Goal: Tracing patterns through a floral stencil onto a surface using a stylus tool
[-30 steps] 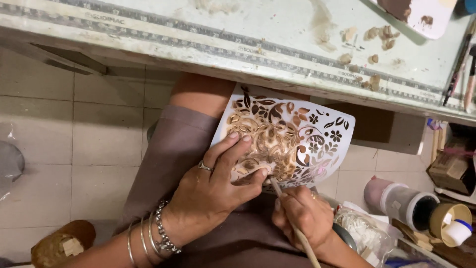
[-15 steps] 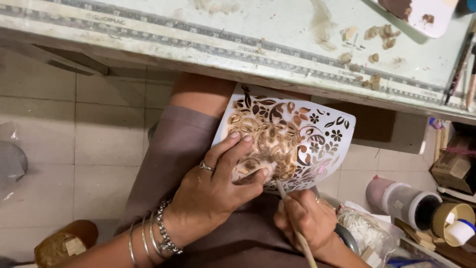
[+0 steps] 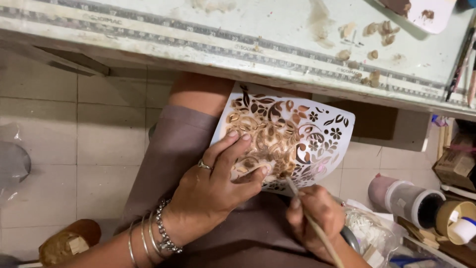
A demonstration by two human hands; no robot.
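Note:
A white floral stencil sheet, stained brown in the middle, rests on my lap below the table edge. My left hand, with a ring and several bracelets, presses its fingers on the stencil's lower left part and holds it down. My right hand grips a thin wooden stick like a pen. The stick's tip touches the stencil's lower edge near my left fingertips.
A pale green cutting mat with ruler marks covers the table above, dotted with brown clay bits. Rolls and a capped cylinder lie at the right on the floor, with a cardboard box. A brown object sits at lower left.
The stick's tip has shifted slightly along the stencil's lower edge. My left hand keeps pressing in the same place.

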